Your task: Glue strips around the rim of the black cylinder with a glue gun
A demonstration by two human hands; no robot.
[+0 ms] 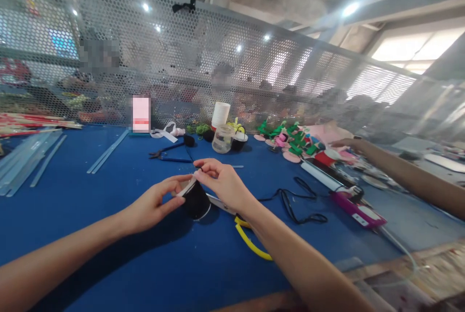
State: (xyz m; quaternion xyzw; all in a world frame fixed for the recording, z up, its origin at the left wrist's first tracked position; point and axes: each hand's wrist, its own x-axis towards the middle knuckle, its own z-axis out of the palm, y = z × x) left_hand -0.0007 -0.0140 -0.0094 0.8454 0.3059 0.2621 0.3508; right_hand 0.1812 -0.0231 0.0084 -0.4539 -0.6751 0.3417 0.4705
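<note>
A small black cup with a pale rim stands on the blue table in front of me, slightly tilted. My left hand holds its rim from the left, thumb outside and fingers at the far edge. My right hand is closed in a pinch at the top of the rim. A thin dark cord appears to run from those fingertips toward a small black ball; its end is hidden. Scissors with yellow handles lie partly under my right forearm, blades toward the cup.
Behind lie pliers, a clear jar and a white cup stack. Clear strips are at left. Green-and-pink pieces, a black cable and a purple power strip are right, near another person's arm.
</note>
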